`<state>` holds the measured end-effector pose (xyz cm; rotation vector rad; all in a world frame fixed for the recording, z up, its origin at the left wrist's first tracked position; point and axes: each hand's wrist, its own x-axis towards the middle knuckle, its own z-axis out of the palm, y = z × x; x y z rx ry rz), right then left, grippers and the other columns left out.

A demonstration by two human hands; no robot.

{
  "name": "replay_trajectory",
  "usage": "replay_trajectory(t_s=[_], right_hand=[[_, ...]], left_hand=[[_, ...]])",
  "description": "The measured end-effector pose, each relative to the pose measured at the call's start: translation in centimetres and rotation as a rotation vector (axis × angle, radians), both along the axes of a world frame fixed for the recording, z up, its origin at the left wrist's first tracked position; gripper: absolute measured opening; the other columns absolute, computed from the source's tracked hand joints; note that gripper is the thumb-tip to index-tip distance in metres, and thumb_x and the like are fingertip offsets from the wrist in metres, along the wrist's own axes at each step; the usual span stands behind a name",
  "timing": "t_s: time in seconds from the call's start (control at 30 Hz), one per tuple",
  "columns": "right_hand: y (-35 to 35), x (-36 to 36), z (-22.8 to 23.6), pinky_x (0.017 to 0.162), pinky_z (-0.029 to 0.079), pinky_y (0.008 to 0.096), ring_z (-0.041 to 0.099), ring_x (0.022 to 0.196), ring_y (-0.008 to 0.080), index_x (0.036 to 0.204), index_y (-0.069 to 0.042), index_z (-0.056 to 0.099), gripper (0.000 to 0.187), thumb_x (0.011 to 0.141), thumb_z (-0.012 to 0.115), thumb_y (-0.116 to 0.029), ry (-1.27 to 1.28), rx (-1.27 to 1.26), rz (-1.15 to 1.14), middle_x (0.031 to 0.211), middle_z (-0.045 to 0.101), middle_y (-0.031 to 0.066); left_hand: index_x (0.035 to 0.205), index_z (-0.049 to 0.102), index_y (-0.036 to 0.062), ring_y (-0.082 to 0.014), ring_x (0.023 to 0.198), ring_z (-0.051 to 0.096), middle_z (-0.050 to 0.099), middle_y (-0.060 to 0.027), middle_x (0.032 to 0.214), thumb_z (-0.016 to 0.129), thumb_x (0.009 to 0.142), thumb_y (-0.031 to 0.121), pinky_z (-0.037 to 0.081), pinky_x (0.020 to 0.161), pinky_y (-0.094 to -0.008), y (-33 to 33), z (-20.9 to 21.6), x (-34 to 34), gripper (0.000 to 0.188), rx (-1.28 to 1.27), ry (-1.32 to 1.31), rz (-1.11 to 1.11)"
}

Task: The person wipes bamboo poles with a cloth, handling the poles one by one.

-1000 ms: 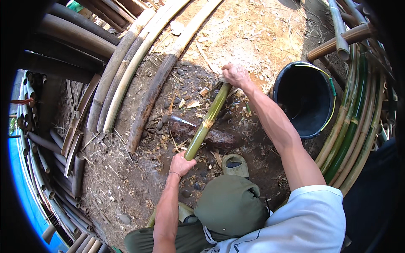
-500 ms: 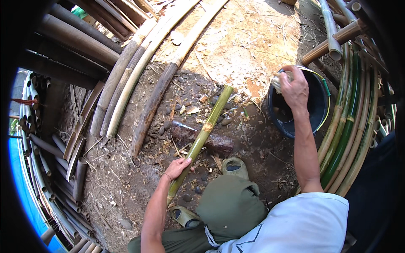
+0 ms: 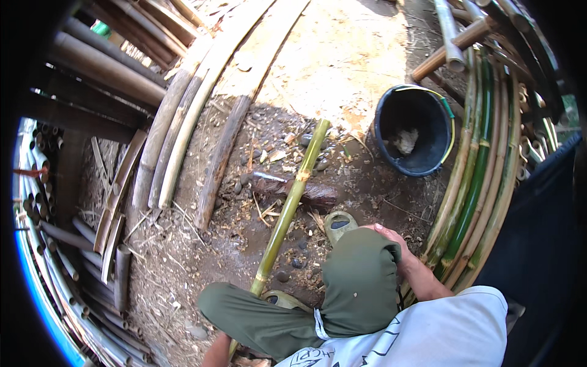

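A green bamboo pole [image 3: 284, 214] slants across a short wet dark log [image 3: 318, 193], its far end raised and its near end passing under my left leg. My left hand [image 3: 222, 342] is beside the pole's near end, with its fingers hidden by the leg. My right hand [image 3: 391, 236] rests against the side of my right knee, fingers stretched out along the trouser cloth and holding nothing. A black bucket [image 3: 382, 116] with a yellow-green handle stands to the right, and a pale crumpled wad [image 3: 406, 142] lies inside it.
Several long poles [image 3: 177, 147] lie on the ground to the left. Green and tan bamboo poles [image 3: 483, 159] curve along the right, beside a bamboo rack [image 3: 455, 52]. Cut bamboo [image 3: 67, 300] is stacked at far left. Stones and chips litter the dirt around the log.
My right hand has let go of the pale wad in the bucket and come back to my knee. My left hand has slid down toward the pole's near end, and my left knee now lies over the pole.
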<state>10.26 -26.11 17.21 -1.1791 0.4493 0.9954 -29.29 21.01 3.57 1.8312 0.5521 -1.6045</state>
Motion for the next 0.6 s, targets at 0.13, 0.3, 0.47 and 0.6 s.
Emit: replay_trajectory(t_s=[0.13,0.3,0.47,0.6], right_hand=[[2.0,-1.1,6.6,0.103,0.045,0.0336,0.060,0.114,0.0185,0.132,0.002,0.058,0.044,0.106,0.043,-0.031,-0.260,-0.036,-0.029,0.124,0.065,0.0107],[0.7,-2.8,7.6,0.096,0.049,0.0319,0.063,0.106,0.0174,0.134,-0.001,0.055,0.040,0.104,0.053,-0.026,-0.344,-0.202,-0.187,0.120,0.064,0.0096],[2.6,-2.0,12.0,0.086,0.054,0.0294,0.063,0.100,0.0145,0.137,0.001,0.048,0.046,0.099,0.062,-0.019,-0.694,-0.359,-0.165,0.114,0.062,0.0123],[4.8,-5.1,17.6,0.086,0.055,0.0360,0.065,0.098,0.0224,0.141,-0.004,0.045,0.057,0.089,0.067,-0.013,-1.162,-0.728,-0.074,0.116,0.060,0.0155]], left_hand=[[0.130,0.058,0.0002,-0.0303,0.113,0.065,0.068,-0.0212,0.117,0.076,0.079,0.044,0.049,0.099,-0.0419,-2.7,-4.9,-3.7,0.069,0.022,-0.470,0.094],[0.109,0.066,-0.0014,-0.0293,0.091,0.072,0.073,-0.0195,0.099,0.080,0.071,0.026,0.058,0.080,-0.0374,-0.4,3.5,10.4,0.050,0.193,-0.573,0.433],[0.100,0.060,-0.0038,-0.0203,0.057,0.067,0.069,-0.0147,0.072,0.069,0.074,0.015,0.056,0.050,-0.0347,6.6,14.3,26.0,0.033,0.331,-0.800,0.327],[0.100,0.062,-0.0065,-0.0212,0.055,0.067,0.069,-0.0148,0.072,0.068,0.075,0.013,0.055,0.050,-0.0349,9.1,23.0,32.3,0.032,0.327,-0.924,0.117]])
